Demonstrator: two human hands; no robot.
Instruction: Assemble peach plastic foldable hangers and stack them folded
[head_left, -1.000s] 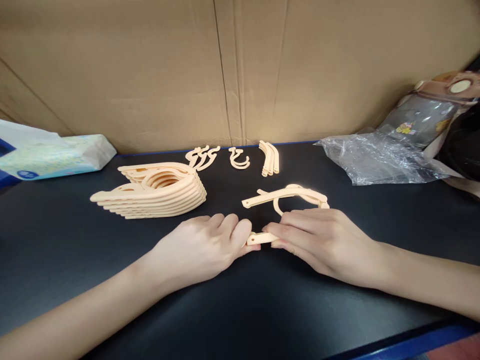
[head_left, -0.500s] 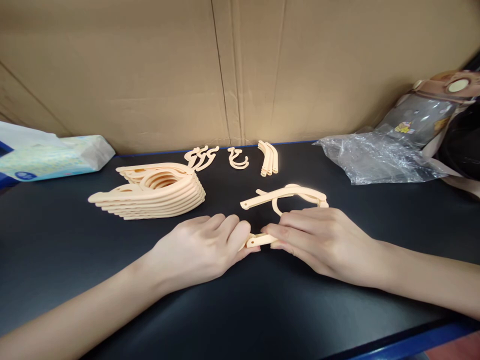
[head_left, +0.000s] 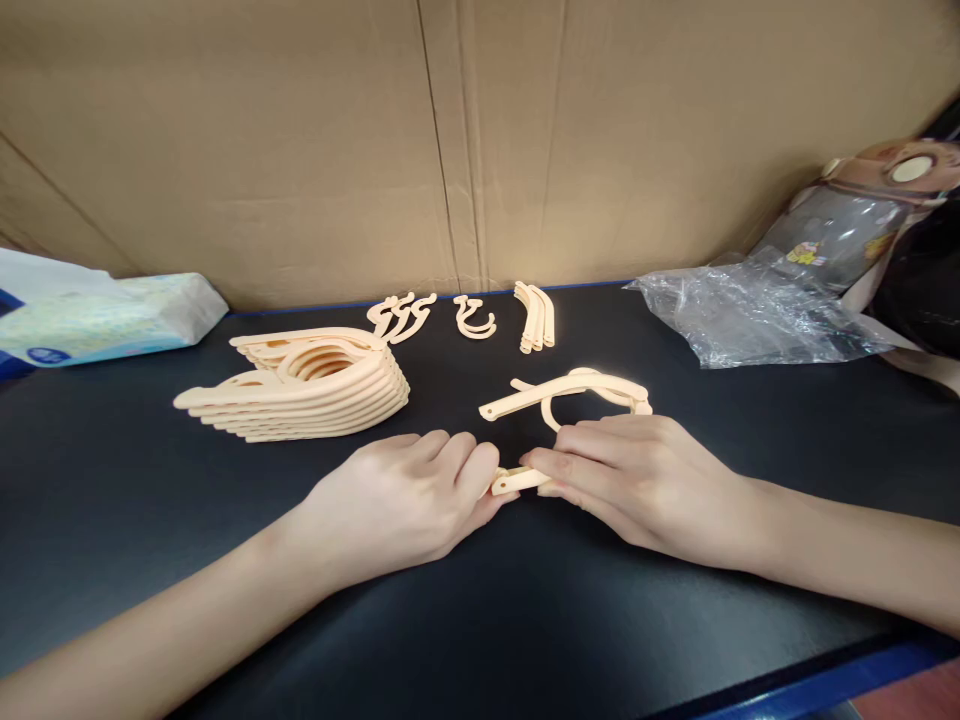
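A person's two bare hands meet low over a black tabletop, working at a cream folding hanger that lies just right of centre; the right hand has its grip clamped on the hanger, fingers laid over the nearer arm, while the farther arm angles out beyond the knuckles; the left hand, fingers curled under, has its grip closed on a small cream piece at the end of that nearer arm, though most of the piece is hidden by the fingers; to the left sits a neat stack of cream hangers; behind, in a row, lie slim hook pieces, rounder hooks and a bundle of curved strips; a tissue pack rests at far left; at right, a crumpled clear plastic bag lies before a tilted bottle; brown cardboard forms the backdrop.
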